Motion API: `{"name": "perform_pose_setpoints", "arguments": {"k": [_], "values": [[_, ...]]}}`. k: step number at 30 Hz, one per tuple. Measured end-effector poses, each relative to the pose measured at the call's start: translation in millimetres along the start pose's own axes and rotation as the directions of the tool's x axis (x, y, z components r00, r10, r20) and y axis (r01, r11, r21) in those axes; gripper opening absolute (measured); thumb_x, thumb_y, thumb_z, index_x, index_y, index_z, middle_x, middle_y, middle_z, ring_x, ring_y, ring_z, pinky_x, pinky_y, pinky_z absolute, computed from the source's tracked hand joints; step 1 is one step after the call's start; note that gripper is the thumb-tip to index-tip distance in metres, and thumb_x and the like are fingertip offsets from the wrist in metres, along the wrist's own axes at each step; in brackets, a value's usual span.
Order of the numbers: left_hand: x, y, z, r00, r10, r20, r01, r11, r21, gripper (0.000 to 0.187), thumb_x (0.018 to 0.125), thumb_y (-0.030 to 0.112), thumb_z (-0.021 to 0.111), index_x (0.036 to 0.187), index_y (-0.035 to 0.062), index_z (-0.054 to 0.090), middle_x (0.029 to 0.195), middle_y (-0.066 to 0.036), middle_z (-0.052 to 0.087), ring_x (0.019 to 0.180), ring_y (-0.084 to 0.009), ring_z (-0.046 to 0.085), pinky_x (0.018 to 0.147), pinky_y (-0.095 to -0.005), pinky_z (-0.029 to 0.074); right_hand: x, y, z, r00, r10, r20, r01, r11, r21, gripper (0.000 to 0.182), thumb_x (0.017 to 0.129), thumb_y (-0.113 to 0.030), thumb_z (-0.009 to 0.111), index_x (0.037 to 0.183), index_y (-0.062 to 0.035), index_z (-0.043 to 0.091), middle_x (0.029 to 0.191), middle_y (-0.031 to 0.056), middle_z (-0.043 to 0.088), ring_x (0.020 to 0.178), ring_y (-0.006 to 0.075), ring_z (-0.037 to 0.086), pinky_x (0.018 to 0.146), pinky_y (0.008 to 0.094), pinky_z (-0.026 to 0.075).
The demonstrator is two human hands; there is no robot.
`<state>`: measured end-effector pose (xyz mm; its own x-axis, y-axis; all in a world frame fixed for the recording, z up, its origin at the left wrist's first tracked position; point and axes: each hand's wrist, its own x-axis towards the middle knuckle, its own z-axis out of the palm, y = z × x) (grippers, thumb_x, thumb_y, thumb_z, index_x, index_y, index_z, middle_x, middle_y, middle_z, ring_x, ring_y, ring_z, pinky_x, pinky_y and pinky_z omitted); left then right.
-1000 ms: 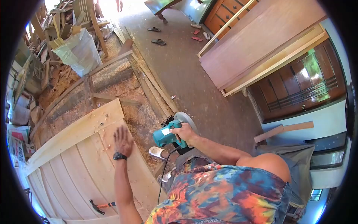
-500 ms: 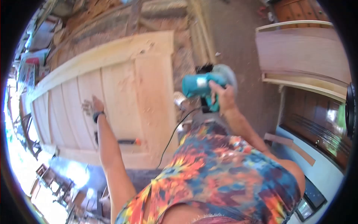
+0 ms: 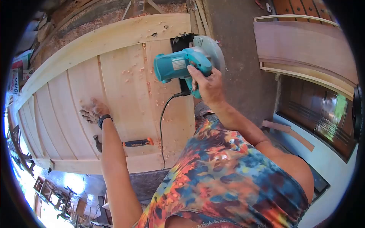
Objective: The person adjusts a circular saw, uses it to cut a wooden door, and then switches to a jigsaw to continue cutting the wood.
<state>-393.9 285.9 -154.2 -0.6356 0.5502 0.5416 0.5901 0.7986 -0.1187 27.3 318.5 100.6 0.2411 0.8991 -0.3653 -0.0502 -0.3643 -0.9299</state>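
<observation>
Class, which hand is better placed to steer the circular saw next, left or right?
Probably the right: the right hand grips the circular saw by its handle, while the left hand is over the wooden panel, well apart from it.

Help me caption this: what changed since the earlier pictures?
The right hand brought the power saw from beside the wooden panel to over its edge. The left hand shifted inward from that edge, toward the hammer. Unchanged: saw gripped, hammer lying on the panel.

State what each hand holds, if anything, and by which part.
Right hand: the teal circular saw, by its handle. Left hand: nothing; it is spread over the planked wooden panel.
</observation>
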Motion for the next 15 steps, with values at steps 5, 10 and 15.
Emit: {"name": "perform_pose_setpoints", "arguments": {"k": [5,10,15], "values": [[14.7,9.0,-41.5,0.936,-0.043,0.350,0.092,0.988,-0.124,0.078,0.101,0.061,0.039,0.160,0.0114,0.027,0.154,-0.019,0.039,0.136,-0.0402,0.040,0.112,-0.0522,0.033,-6.4,17.1,17.1,0.998,-0.002,0.070,0.010,0.993,-0.115,0.016,0.092,-0.019,0.076,0.098,-0.0054,0.071,0.064,-0.0057,0.057,0.052,0.0037,0.051,0.046,0.0244,0.039],[19.1,10.1,-52.5,0.760,-0.086,0.644,0.313,0.917,-0.246,0.089,0.098,0.071,0.036,0.161,0.0090,0.024,0.168,-0.016,0.020,0.155,-0.0352,0.018,0.122,-0.0544,0.018,-7.1,2.1,29.1,0.994,0.092,0.060,-0.088,0.994,-0.065,0.025,0.092,-0.013,0.075,0.109,0.0019,0.066,0.070,-0.0023,0.060,0.054,0.0052,0.053,0.048,0.0246,0.042],[17.3,6.6,-44.4,0.844,-0.128,0.521,0.217,0.970,-0.113,0.089,0.097,0.071,0.037,0.160,0.0088,0.028,0.167,-0.016,0.022,0.155,-0.0347,0.019,0.122,-0.0548,0.018,-11.2,10.7,32.3,0.987,0.122,0.106,-0.114,0.991,-0.077,0.033,0.091,-0.011,0.076,0.119,0.0029,0.064,0.073,-0.0011,0.060,0.058,0.0062,0.055,0.051,0.0234,0.042]]}}
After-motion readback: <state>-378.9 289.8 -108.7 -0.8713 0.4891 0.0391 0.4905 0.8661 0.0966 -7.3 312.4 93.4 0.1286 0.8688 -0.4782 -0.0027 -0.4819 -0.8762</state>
